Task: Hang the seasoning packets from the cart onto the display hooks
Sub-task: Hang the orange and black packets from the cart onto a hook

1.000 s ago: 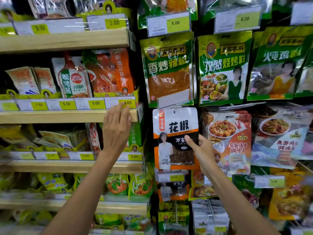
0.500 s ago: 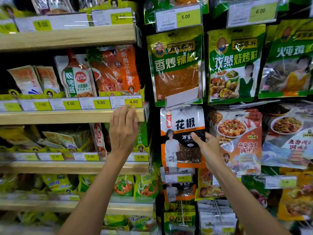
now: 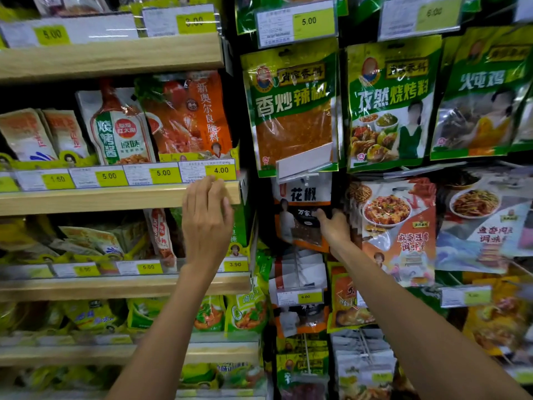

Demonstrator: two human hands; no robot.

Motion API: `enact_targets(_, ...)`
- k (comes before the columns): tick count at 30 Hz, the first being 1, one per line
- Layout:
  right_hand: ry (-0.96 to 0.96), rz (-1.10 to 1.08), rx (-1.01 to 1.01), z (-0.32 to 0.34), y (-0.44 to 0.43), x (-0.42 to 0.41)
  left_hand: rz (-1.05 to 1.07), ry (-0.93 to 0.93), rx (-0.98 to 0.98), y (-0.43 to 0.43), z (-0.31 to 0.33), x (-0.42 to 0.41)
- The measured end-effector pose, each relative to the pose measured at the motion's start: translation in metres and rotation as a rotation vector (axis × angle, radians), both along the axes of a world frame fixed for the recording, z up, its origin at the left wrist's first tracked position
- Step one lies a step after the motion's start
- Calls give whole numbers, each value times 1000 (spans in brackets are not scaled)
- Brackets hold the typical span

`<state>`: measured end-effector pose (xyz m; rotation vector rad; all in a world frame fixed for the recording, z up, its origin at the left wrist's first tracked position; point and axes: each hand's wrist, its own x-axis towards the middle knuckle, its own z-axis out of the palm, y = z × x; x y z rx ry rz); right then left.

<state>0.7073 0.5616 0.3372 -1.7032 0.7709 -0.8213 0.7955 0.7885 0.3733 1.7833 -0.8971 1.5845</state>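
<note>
A store display fills the view: wooden shelves [image 3: 115, 197] on the left carry standing sauce and seasoning pouches behind yellow price tags, and a hook wall on the right carries hanging bags. Largest among these are three green bags in a row near the top, the left one [image 3: 291, 111] showing orange powder through a clear window, the middle one [image 3: 389, 105] picturing grilled food, the right one [image 3: 484, 96] partly cut off by the frame. Below them hangs an orange bag [image 3: 403, 235] picturing a bowl of tofu.

Between the shelf end and that orange bag hangs the seasoning packet [image 3: 301, 210], white at the top, orange and black lower down, its top edge tucked under a blank tag holder [image 3: 305, 163]. More packets of the same kind hang lower in the same column.

The right hand [image 3: 334, 226] presses against the packet's right side, thumb on its front and the other fingers out of sight behind it, gripping it. The left hand [image 3: 206, 215] lies open and flat, fingers together, fingertips on the front edge of the wooden shelf just under the 4.00 price tag [image 3: 220, 170].
</note>
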Motion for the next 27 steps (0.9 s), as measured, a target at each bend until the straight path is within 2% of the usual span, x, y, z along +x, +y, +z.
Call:
enact_targets(5, -64, -2, -190, -13, 26, -44, -84, -38, -39, -16, -19, -34)
enact_targets(8, -122, 23, -217, -25, 35, -89, -205, 36, 10, -41, -45, -71)
enact_targets(10, -107, -2, -238, -37, 33, -126, -315, 191, 77, -63, -63, -102)
enact_targets(14, 10, -74, -192, -74, 8, -215, -627, 764, 154, -113, -105, -177)
enact_targets(16, 76, -148, -135, -99, -7, -269, -741, 972, 207, -140, -126, -222)
enact_targets(21, 228, -424, 16, -169, -29, -419, -902, 1322, 442, -206, -192, -341)
enact_targets(27, 291, -651, 269, -237, -23, -575, -1026, 1465, 806, -253, -275, -482)
